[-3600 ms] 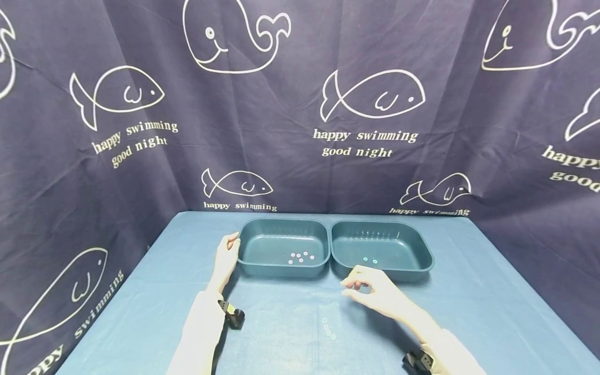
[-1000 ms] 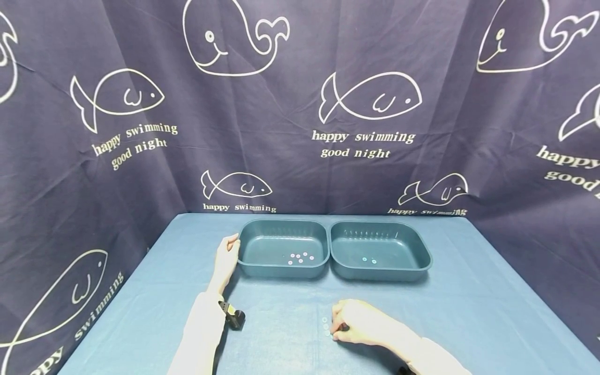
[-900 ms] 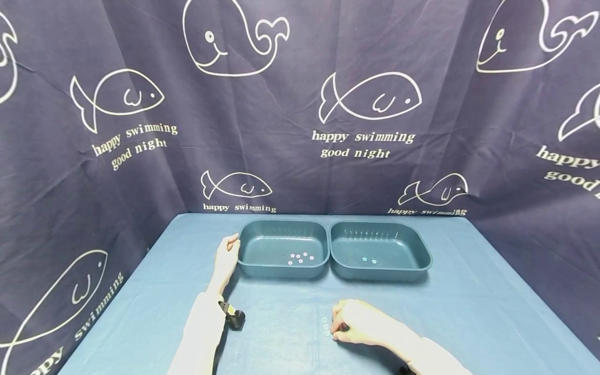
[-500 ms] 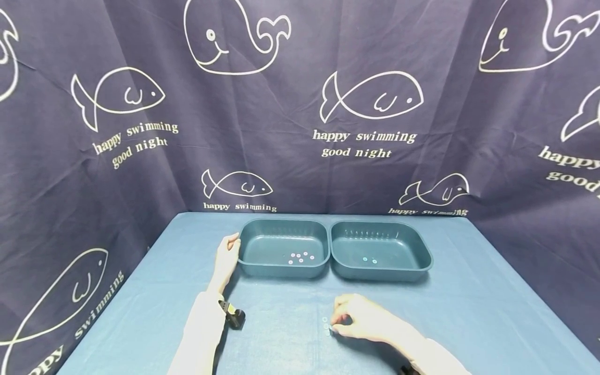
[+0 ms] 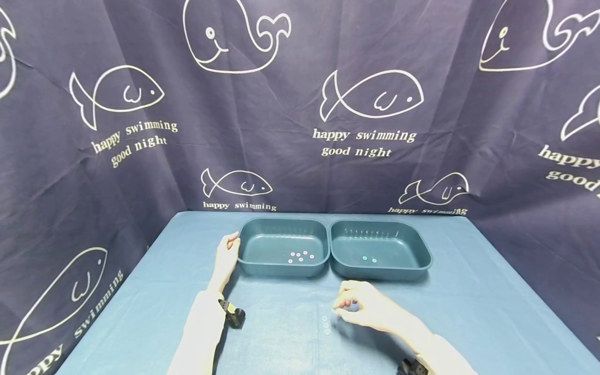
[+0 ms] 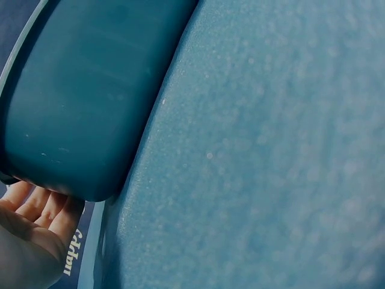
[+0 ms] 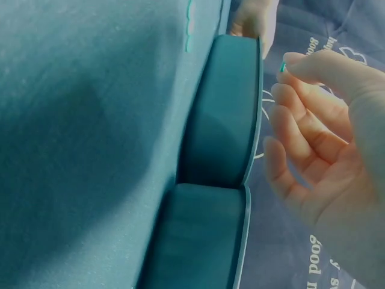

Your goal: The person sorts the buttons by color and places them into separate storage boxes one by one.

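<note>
My right hand (image 5: pixel 367 307), raised over the table in front of the right bin, pinches a small green disc (image 7: pixel 283 67) between thumb and index finger; its other fingers are loosely bent. Three similar pale green discs (image 5: pixel 326 325) lie in a short row on the table, just left of that hand. My left hand (image 5: pixel 227 255) is at the left end of the left blue-green bin (image 5: pixel 283 270). In the left wrist view its fingers (image 6: pixel 51 208) reach fairly straight against the bin's outer wall, tips partly hidden. Several pink discs (image 5: pixel 301 259) lie inside this bin.
The right blue-green bin (image 5: pixel 382 272) stands side by side with the left one and holds two teal discs (image 5: pixel 365 258). Both stand near the back of the blue-covered table (image 5: pixel 276 323). A dark curtain (image 5: pixel 300 104) with fish drawings hangs behind and at the sides.
My right hand went down to the row of discs, pinched the end one and has lifted it up and slightly towards the bins. The left hand has stayed at the left bin.
</note>
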Available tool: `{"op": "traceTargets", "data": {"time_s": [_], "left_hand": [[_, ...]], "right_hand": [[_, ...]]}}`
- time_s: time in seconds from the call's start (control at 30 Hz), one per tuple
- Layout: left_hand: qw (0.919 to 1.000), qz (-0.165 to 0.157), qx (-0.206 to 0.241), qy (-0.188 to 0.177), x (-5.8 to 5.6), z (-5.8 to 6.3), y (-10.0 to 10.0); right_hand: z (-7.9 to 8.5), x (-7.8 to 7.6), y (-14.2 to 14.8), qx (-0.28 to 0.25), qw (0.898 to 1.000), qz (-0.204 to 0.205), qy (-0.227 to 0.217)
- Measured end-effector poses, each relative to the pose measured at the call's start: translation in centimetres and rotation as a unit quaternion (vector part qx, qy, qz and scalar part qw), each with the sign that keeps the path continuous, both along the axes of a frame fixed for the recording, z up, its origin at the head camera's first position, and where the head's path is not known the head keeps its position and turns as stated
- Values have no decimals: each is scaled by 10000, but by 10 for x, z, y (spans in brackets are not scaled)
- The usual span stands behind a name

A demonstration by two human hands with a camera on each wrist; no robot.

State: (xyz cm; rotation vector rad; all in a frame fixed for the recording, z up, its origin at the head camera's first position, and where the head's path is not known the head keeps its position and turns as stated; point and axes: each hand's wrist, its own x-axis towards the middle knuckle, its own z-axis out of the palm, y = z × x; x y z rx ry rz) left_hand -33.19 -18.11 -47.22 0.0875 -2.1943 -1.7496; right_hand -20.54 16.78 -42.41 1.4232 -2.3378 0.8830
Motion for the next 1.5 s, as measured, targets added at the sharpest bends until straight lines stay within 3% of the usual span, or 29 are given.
{"op": "traceTargets", "data": {"time_s": [0.4,0.77,1.1,1.5], "left_hand": [[10000,-14,16,-15,1,2,0],[10000,-18,18,-32,1,2,0],[10000,28,-70,-46,0,2,0],[9999,18,-89,-119,-2,2,-1]], "right_hand": [[6,-4,5,-288,9994,-103,179],[17,-11,13,-441,9981,-438,-42],[16,-28,24,-643,9964,-547,57],[9,-50,44,-777,9900,-1153,-252]]}}
